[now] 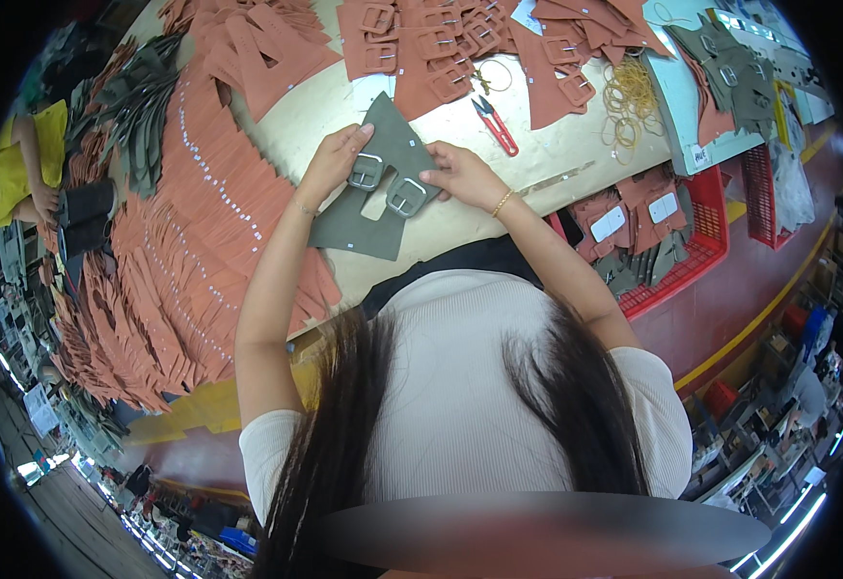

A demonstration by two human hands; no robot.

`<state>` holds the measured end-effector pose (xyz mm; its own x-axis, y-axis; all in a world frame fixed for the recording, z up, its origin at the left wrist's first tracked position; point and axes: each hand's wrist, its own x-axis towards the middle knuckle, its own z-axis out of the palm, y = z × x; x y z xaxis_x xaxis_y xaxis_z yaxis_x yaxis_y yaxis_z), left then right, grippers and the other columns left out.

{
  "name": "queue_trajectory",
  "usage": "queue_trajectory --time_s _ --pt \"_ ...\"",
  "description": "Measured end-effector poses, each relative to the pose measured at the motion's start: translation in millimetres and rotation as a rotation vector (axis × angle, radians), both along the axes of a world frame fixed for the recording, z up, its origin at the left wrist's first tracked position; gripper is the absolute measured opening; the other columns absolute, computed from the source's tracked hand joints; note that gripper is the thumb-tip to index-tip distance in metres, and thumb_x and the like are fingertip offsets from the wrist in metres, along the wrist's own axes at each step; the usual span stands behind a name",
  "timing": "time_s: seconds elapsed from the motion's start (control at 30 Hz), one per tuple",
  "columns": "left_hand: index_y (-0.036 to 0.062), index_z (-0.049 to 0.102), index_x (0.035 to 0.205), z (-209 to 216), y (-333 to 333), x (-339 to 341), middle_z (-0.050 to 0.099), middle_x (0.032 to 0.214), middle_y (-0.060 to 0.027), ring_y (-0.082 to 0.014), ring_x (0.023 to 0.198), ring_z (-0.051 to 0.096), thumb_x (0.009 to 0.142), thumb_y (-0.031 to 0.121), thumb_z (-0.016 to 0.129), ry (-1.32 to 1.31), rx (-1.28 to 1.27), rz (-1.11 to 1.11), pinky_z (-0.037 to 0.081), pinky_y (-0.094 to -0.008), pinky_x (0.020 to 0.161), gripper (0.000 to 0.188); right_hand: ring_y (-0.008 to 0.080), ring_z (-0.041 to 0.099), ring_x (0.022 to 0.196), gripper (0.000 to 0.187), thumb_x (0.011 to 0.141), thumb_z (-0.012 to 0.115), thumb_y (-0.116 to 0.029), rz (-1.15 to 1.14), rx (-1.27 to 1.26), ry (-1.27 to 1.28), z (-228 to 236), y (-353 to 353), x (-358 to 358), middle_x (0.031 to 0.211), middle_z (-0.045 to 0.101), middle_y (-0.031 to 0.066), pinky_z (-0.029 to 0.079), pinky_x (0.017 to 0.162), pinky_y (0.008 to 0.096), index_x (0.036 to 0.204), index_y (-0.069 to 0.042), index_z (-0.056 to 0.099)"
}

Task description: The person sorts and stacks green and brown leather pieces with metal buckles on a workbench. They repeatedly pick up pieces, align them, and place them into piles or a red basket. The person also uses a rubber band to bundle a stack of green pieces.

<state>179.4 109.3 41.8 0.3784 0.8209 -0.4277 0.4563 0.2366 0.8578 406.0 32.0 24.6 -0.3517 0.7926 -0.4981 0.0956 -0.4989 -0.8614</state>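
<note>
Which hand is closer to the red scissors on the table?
The right hand. It rests on the green buckle piece, just below-left of the red scissors. The left hand holds that piece's far side, farther away.

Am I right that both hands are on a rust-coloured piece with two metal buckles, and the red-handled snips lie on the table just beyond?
Not quite: the head view shows the piece is olive green. Left hand, right hand, buckles, snips as stated.

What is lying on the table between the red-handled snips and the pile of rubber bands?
In the head view, only bare cream tabletop lies between the red-handled snips and the rubber bands; a rust-coloured buckled strap sits just above that stretch.
</note>
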Motion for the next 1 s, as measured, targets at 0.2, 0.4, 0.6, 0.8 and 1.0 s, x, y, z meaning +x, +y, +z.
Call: queue_trajectory --time_s 0.2,0.4,0.6,0.8,1.0 --pt "0.0037 0.06 0.083 4.7 0.1 0.9 0.052 0.07 0.0051 -0.0032 0.064 0.043 0.097 0.036 0.051 -0.05 -0.062 0.0 0.038 -0.0202 0.058 0.036 0.0099 0.06 0.086 0.035 0.091 0.059 -0.01 -0.046 -0.009 0.014 0.2 -1.7 -1.5 0.105 0.063 0.0064 0.052 0.062 0.0225 0.123 -0.002 0.049" --pt "0.0007 0.054 0.109 20.4 -9.2 8.7 0.061 0.084 -0.0024 -0.0067 0.071 0.057 0.092 0.029 0.059 -0.177 -0.236 0.036 0.046 -0.0216 0.065 0.033 0.0088 0.06 0.083 0.033 0.091 0.059 -0.011 -0.049 0.028 0.021 0.9 -3.7 -1.7 0.102 0.063 0.0052 0.052 0.061 0.0218 0.121 -0.001 0.05" --pt "-0.0015 0.046 0.115 23.8 -15.2 13.5 0.062 0.084 -0.0067 -0.0126 0.068 0.061 0.08 0.011 0.072 -0.278 -0.239 0.054 0.05 -0.0256 0.063 0.046 0.0087 0.061 0.084 0.033 0.091 0.059 -0.012 -0.064 0.051 0.017 2.3 -5.2 -3.4 0.101 0.063 0.0046 0.053 0.062 0.0221 0.12 -0.001 0.05" --pt "-0.0006 0.046 0.112 22.2 -17.1 11.9 0.061 0.082 -0.0066 -0.0131 0.065 0.06 0.077 0.008 0.074 -0.285 -0.167 0.021 0.049 -0.0256 0.06 0.046 0.0086 0.061 0.085 0.033 0.091 0.059 -0.014 -0.071 0.07 -0.008 2.7 -7.9 -5.2 0.1 0.063 0.0043 0.053 0.064 0.0224 0.12 -0.001 0.05" --pt "-0.0004 0.047 0.107 14.7 -19.4 13.3 0.061 0.079 -0.007 -0.0126 0.059 0.059 0.078 0.008 0.073 -0.257 -0.094 0.06 0.048 -0.0246 0.054 0.04 0.0078 0.061 0.083 0.036 0.09 0.062 -0.019 -0.07 0.088 -0.031 4.8 -7.7 -7.7 0.098 0.063 0.0038 0.052 0.062 0.0222 0.12 -0.001 0.05"
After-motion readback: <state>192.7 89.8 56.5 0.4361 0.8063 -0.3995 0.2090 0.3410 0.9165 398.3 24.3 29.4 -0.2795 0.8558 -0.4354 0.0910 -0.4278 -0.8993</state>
